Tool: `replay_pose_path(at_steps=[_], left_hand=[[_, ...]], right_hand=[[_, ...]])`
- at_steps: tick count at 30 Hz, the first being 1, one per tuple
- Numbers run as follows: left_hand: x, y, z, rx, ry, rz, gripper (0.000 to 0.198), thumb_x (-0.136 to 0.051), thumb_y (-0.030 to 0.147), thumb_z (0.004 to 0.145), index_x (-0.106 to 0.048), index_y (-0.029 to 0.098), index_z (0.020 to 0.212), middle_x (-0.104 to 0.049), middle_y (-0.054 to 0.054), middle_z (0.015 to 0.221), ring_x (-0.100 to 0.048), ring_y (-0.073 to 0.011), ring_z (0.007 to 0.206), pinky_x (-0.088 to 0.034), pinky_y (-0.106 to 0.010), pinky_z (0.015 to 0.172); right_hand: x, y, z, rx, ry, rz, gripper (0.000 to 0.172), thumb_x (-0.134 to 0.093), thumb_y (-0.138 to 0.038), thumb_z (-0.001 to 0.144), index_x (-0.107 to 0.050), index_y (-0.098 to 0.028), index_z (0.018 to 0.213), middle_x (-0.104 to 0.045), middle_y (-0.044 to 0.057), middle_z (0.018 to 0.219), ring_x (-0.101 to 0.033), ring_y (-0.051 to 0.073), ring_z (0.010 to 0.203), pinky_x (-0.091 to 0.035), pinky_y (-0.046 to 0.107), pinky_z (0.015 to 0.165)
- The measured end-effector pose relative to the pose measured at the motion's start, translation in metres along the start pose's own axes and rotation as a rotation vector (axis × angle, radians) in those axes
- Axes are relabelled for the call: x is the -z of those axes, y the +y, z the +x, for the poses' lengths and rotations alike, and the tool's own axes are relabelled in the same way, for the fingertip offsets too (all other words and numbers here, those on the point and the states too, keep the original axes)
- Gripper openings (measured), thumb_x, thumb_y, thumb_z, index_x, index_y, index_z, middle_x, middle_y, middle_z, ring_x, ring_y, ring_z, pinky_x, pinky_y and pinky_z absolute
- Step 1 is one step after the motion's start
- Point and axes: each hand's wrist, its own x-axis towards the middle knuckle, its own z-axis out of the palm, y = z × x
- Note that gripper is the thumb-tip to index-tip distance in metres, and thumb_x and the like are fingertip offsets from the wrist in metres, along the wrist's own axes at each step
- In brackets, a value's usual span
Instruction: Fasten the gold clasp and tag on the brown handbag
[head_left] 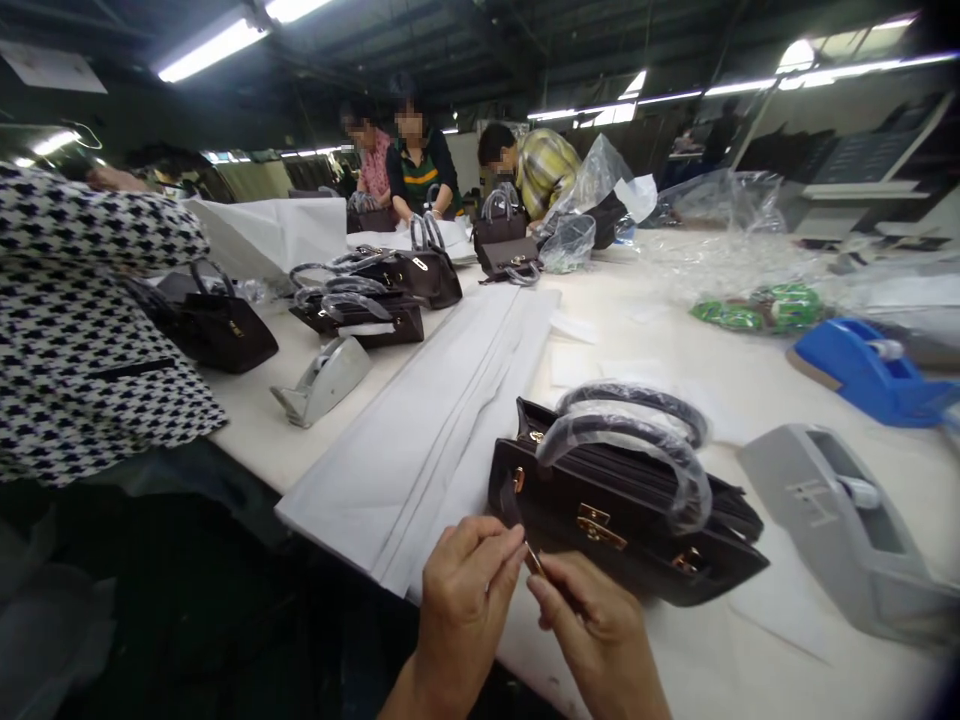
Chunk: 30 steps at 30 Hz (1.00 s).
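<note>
A dark brown handbag (570,500) with gold clasps stands at the table's front. Its two handles (622,440) are wrapped in clear plastic. Just before its left front corner, my left hand (469,595) is closed, thumb and fingers pinching a narrow dark strap (511,508) that comes from the bag's side. My right hand (596,625) is also closed, its thumb and forefinger on the strap's end, where a shiny metal piece (533,560) shows between the hands. The fingertips partly hide the strap.
White paper sheets (420,420) lie left of the bag. Grey (840,530) and blue (870,370) tape dispensers stand at right, another grey dispenser (322,380) at left. More handbags (360,310) lie farther back. Several people work around the table, one in a houndstooth top (90,320) close at left.
</note>
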Motion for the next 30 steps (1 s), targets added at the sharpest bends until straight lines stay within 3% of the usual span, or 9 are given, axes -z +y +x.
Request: replay_pose_path(at_steps=[3,6,10,13,16,19,22,25,30], left_hand=[[0.008,0.001,0.007,-0.005,-0.100,0.028,0.009,-0.050,0.015,0.080,-0.059,0.018,0.081,-0.059,-0.003,0.078,-0.054,-0.0136,0.073,-0.046,-0.026,0.067],[0.011,-0.001,0.014,-0.067,-0.183,0.034,0.010,-0.045,0.014,0.081,-0.052,0.016,0.074,-0.056,-0.004,0.075,-0.052,-0.0142,0.072,-0.044,-0.027,0.064],[0.002,-0.005,0.011,-0.190,-0.069,0.117,0.012,-0.042,0.008,0.077,-0.045,0.016,0.069,-0.051,-0.003,0.067,-0.048,-0.0139,0.065,-0.042,-0.026,0.057],[-0.001,-0.007,0.003,-0.127,0.014,0.014,0.011,-0.044,0.008,0.077,-0.045,0.017,0.070,-0.049,-0.002,0.069,-0.049,-0.0111,0.065,-0.043,-0.022,0.058],[0.002,-0.009,-0.001,-0.072,0.126,-0.044,0.014,-0.048,0.008,0.078,-0.053,0.014,0.090,-0.053,-0.003,0.082,-0.053,-0.0083,0.070,-0.047,-0.020,0.067],[0.004,-0.011,-0.001,-0.136,0.109,-0.029,0.030,-0.053,0.006,0.077,-0.054,0.016,0.105,-0.056,-0.004,0.089,-0.056,-0.0085,0.076,-0.048,-0.019,0.070],[0.004,-0.010,0.001,-0.227,0.104,0.052,0.030,-0.055,0.003,0.074,-0.058,0.016,0.102,-0.060,-0.005,0.086,-0.056,-0.0116,0.079,-0.048,-0.023,0.069],[0.007,-0.005,0.004,-0.260,0.108,0.146,0.024,-0.056,0.003,0.073,-0.059,0.016,0.092,-0.061,-0.003,0.077,-0.055,-0.0122,0.071,-0.047,-0.026,0.066],[0.015,0.000,0.014,-0.261,-0.028,0.207,0.012,-0.049,0.005,0.076,-0.053,0.015,0.073,-0.056,-0.003,0.069,-0.051,-0.0136,0.067,-0.044,-0.028,0.062]], right_hand=[[0.003,-0.001,0.003,0.132,0.005,-0.108,0.014,-0.046,-0.020,0.088,-0.057,-0.020,0.097,-0.059,0.004,0.083,-0.057,0.016,0.072,-0.047,0.023,0.064],[0.005,-0.005,0.007,0.162,0.007,-0.136,0.014,-0.046,-0.019,0.087,-0.058,-0.019,0.096,-0.060,0.005,0.084,-0.058,0.017,0.077,-0.047,0.025,0.067],[0.001,-0.007,0.009,0.005,0.005,-0.034,0.014,-0.048,-0.027,0.087,-0.061,-0.020,0.089,-0.058,0.002,0.072,-0.056,0.013,0.057,-0.044,0.021,0.054],[-0.003,-0.007,0.009,-0.171,-0.028,0.106,0.020,-0.050,-0.035,0.086,-0.063,-0.019,0.086,-0.056,0.000,0.067,-0.054,0.012,0.052,-0.043,0.020,0.051],[-0.005,-0.007,0.008,-0.264,-0.064,0.210,0.023,-0.051,-0.039,0.085,-0.064,-0.019,0.085,-0.055,-0.002,0.061,-0.055,0.012,0.052,-0.043,0.020,0.054],[-0.005,-0.009,0.009,-0.296,-0.078,0.250,0.023,-0.051,-0.039,0.086,-0.064,-0.019,0.086,-0.054,-0.003,0.056,-0.054,0.012,0.053,-0.043,0.020,0.056],[-0.004,-0.009,0.009,-0.194,-0.055,0.187,0.018,-0.049,-0.034,0.087,-0.062,-0.020,0.086,-0.054,-0.002,0.061,-0.054,0.012,0.056,-0.042,0.020,0.056],[-0.002,-0.007,0.010,-0.002,-0.028,0.064,0.012,-0.048,-0.025,0.088,-0.059,-0.020,0.090,-0.055,0.000,0.071,-0.054,0.012,0.059,-0.042,0.021,0.056],[0.001,-0.006,0.012,0.255,-0.024,-0.158,0.015,-0.047,-0.014,0.087,-0.055,-0.018,0.099,-0.058,0.005,0.086,-0.057,0.015,0.078,-0.044,0.023,0.069]])
